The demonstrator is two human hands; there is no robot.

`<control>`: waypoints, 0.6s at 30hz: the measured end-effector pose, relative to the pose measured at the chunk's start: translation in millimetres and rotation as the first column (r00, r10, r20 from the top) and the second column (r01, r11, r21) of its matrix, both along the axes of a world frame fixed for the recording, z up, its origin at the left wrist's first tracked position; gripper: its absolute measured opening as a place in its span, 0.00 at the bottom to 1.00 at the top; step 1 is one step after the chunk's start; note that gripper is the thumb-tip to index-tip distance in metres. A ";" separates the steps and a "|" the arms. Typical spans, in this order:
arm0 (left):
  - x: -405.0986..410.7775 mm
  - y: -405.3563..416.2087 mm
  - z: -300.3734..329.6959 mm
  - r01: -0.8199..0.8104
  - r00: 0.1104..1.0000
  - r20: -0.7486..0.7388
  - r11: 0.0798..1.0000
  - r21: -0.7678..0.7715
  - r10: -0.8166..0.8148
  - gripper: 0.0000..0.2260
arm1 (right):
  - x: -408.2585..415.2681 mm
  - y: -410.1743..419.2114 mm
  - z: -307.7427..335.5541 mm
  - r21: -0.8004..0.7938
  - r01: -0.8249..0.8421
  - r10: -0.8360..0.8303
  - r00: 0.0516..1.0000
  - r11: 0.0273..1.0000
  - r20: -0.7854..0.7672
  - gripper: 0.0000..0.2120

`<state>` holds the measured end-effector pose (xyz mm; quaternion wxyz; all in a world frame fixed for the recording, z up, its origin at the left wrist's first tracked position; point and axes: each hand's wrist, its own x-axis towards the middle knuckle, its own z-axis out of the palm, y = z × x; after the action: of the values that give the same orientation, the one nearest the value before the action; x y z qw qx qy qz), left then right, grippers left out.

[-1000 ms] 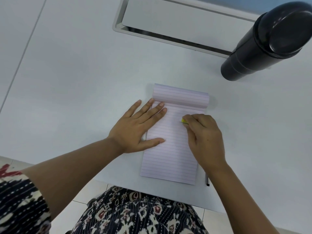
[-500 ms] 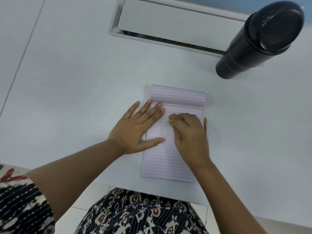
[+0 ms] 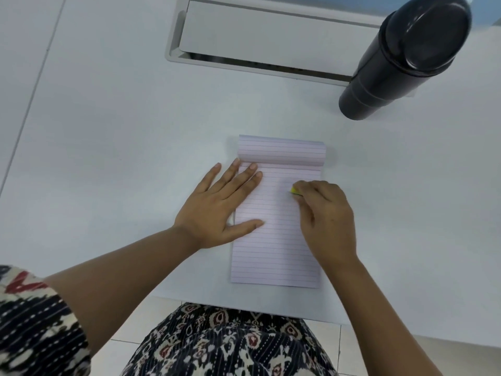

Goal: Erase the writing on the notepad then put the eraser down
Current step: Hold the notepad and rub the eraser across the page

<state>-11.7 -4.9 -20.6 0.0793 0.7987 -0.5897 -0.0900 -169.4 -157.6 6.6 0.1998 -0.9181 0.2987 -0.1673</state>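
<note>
A lined notepad [image 3: 273, 248] lies on the white table [image 3: 122, 147], its top sheets rolled back at the far end. My left hand [image 3: 219, 210] rests flat on the pad's left edge, fingers spread, pinning it down. My right hand [image 3: 325, 218] is closed around a small yellow eraser [image 3: 294, 190], whose tip shows at the fingertips and presses on the page near its upper right. No writing is legible on the page from here.
A tall black tumbler [image 3: 401, 55] with a lid stands at the far right. A recessed cable tray with a grey flap [image 3: 271, 39] runs across the back. The table's near edge is just below the pad, above my patterned lap.
My right hand with the eraser slid left across the page half a second ago and is now back at the right side. The left hand stayed put. A pencil seen beside the pad is now hidden.
</note>
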 end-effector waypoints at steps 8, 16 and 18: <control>-0.9 0.6 -0.1 -0.001 1.000 -0.010 1.000 -0.011 0.001 0.35 | 17.1 9.1 -1.4 0.016 -0.080 0.080 0.997 0.997 -0.011 0.11; -0.8 -0.4 -1.1 0.000 1.000 -0.029 1.000 -0.016 0.000 0.35 | 32.4 29.7 -2.2 0.022 -0.102 0.102 0.995 0.995 -0.005 0.13; -0.3 0.4 -0.8 -0.002 1.000 -0.024 1.000 -0.015 0.002 0.35 | 25.9 20.2 -1.9 0.028 -0.096 0.096 0.995 0.995 -0.009 0.12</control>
<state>-12.0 -4.5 -21.4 0.0924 0.7975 -0.5885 -0.0953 -143.5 -137.4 4.7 0.2185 -0.9294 0.2576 -0.1486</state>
